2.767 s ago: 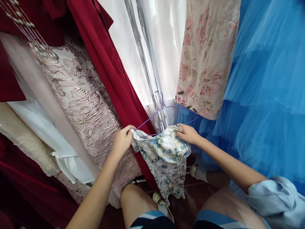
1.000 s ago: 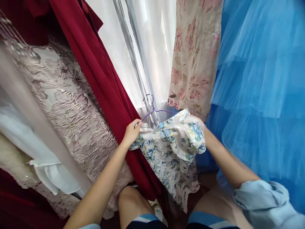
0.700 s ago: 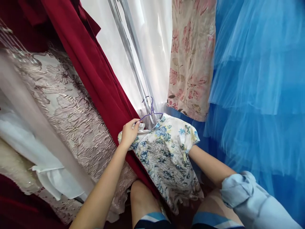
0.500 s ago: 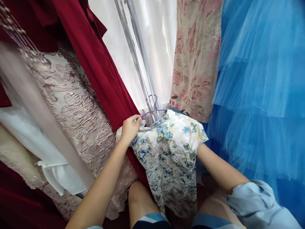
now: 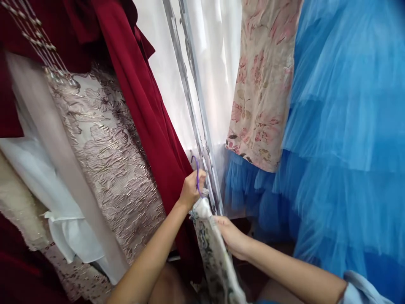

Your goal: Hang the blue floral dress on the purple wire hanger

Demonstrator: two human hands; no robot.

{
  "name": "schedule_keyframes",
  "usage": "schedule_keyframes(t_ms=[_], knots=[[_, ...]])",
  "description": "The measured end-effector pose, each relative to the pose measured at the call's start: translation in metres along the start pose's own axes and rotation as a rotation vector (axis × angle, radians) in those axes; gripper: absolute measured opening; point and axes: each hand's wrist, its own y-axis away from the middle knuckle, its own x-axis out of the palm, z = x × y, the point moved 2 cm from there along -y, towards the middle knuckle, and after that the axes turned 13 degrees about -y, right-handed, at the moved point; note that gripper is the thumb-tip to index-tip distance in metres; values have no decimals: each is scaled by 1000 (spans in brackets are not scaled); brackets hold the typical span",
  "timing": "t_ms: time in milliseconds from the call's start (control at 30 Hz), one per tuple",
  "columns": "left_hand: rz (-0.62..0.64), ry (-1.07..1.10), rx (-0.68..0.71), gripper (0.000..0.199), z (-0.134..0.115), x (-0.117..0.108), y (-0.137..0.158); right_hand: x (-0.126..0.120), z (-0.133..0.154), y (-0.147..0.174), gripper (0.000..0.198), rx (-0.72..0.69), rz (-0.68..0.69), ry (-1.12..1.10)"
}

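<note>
A purple hanger (image 5: 198,175) carries a short-sleeved white dress (image 5: 211,249) printed with blue and yellow flowers. The dress is turned nearly edge-on, so its front is mostly hidden. My left hand (image 5: 189,190) is closed at the hanger's neck, just above the collar, with the hook passing in front of the fingers. On the dress's right shoulder edge, my right hand (image 5: 233,237) pinches the cloth. The lower part of the dress hangs toward my legs and is blurred.
Metal rack posts (image 5: 190,76) rise behind the hanger before a white curtain (image 5: 215,38). A dark red gown (image 5: 136,97) and a pink floral brocade dress (image 5: 110,152) hang left. Right are a pink-flowered beige garment (image 5: 257,97) and a blue tiered tulle gown (image 5: 341,126).
The dress has swung from facing me to edge-on and sits lower. My left hand moved right to the hanger's neck. My right hand came out from behind the dress to its shoulder edge.
</note>
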Motion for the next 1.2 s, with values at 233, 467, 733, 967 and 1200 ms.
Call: schedule_keyframes(t_ms=[233, 467, 733, 967, 1200], knots=[[-69, 704, -394, 48, 9, -16, -17, 21, 3, 11, 44, -131, 154, -144], [200, 1015, -480, 36, -6, -3, -81, 10, 4, 47, 26, -203, 155, -84], [214, 925, -457, 40, -18, 29, -130, -25, -80, 84, 13, -34, 38, -263], [220, 759, -438, 45, -42, 71, -126, -25, -125, 95, 14, 87, 55, -382], [108, 271, -451, 42, -11, 78, -38, -53, -132, 93, 23, 149, -154, -289]])
